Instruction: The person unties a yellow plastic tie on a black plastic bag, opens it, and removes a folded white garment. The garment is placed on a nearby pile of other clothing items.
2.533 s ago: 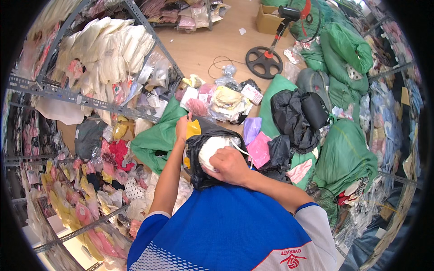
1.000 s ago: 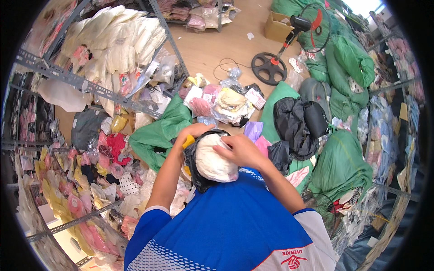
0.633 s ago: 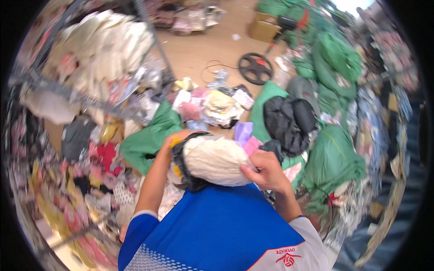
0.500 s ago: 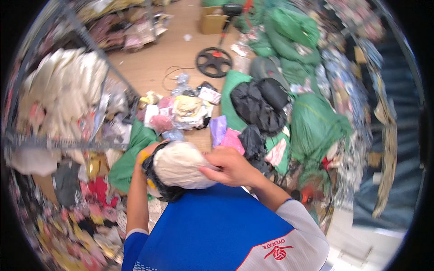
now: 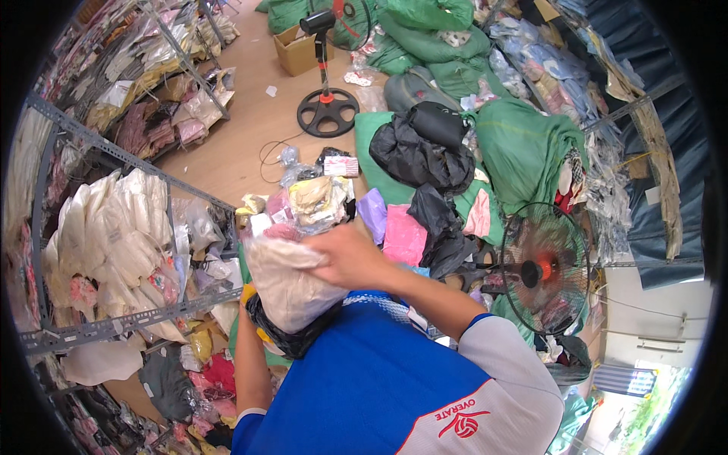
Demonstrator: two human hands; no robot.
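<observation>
A soft cream cloth bundle, perhaps in clear plastic, is held up in front of my chest. My right hand is closed on its upper right side, thumb and fingers pinching the material. The bundle's lower part sits in a black plastic bag with yellow and white patches on its left side. My left forearm reaches up to the left side of this bag. My left hand is hidden behind the bag and bundle, so its fingers do not show.
Packed clothes lie on the floor ahead, beside purple and pink packets. Green sacks and a black bag are piled beyond. A fan stands at the right; metal shelving holds garments at the left.
My right hand and the cream bundle have moved up and slightly left, and more of the bundle stands above the black bag. The view has shifted, showing the whole fan at right.
</observation>
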